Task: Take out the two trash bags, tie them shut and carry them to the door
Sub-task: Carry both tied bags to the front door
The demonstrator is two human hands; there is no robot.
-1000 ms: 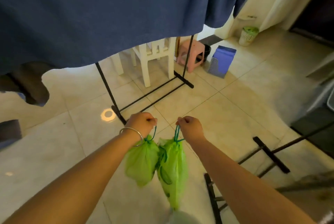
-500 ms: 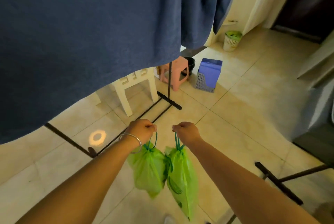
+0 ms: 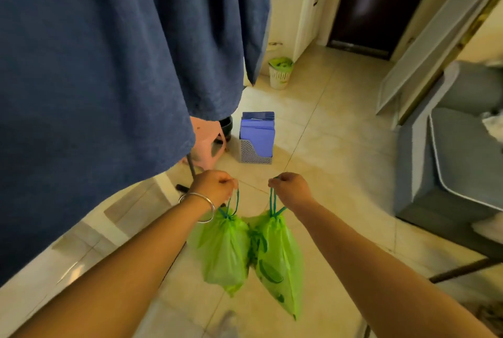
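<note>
Head view
Left hand (image 3: 215,187): lower centre of the frame, fingers curled into a fist round the teal drawstring of the left bag; a silver bangle (image 3: 200,208) sits on the wrist.
Right hand (image 3: 291,189): lower centre, just right of the left hand, fingers curled and gripping the drawstring of the right bag.
Left bag (image 3: 221,250): green trash bag, mouth gathered shut by its drawstring, hanging below the left hand, clear of the floor.
Right bag (image 3: 277,261): green trash bag with darker printed marks, mouth gathered shut, hanging below the right hand; it hangs lower than the left bag and touches it along the inner side.
Door (image 3: 373,2): dark, upper right of the frame, at the far end of the floor, well apart from the bags.
Floor (image 3: 326,147): pale glossy tiles, centre of the frame.
Blue cloth (image 3: 109,65): large, hanging, fills the upper left and left of the frame.
Pink stool (image 3: 208,141): centre, partly hidden behind the cloth's edge.
Mesh holder (image 3: 257,138): grey, centre, holds purple sheets; stands just right of the stool.
Waste basket (image 3: 280,72): white, green liner, upper centre, by the wall.
Grey seat (image 3: 449,152): right edge of the frame.
White frame (image 3: 435,43): leans against the wall, upper right.
</note>
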